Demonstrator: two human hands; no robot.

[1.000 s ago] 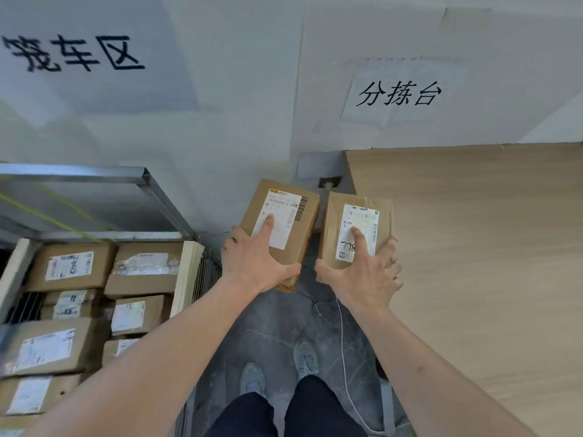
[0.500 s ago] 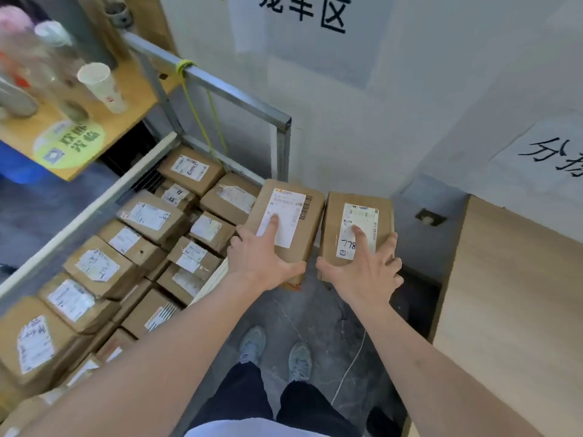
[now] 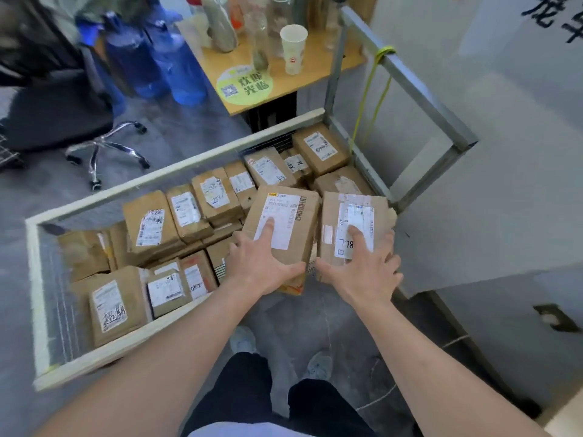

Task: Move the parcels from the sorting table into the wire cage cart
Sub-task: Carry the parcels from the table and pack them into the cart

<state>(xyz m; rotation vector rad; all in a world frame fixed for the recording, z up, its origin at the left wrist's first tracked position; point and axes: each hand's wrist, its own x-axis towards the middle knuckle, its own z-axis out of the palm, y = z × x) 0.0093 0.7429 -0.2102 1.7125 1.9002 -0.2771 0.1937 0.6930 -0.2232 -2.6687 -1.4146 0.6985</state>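
Two parcels in the air, one per hand! The left hand [image 3: 263, 266] grips the barcoded parcel [image 3: 284, 228], fingers [image 3: 268, 230] spread across its label and thumb hooked under the near edge; the right hand [image 3: 362, 269] clamps the "778" parcel [image 3: 351, 228] the same way. Both hang over the near right corner of the cart [image 3: 94, 354], above the stacked parcels [image 3: 151, 225]. Best play, I'd say: lower flat, left one first, release only when seated.

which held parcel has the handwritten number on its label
The parcel gripped by the right hand: its label shows handwritten digits; the left-hand parcel carries only print.
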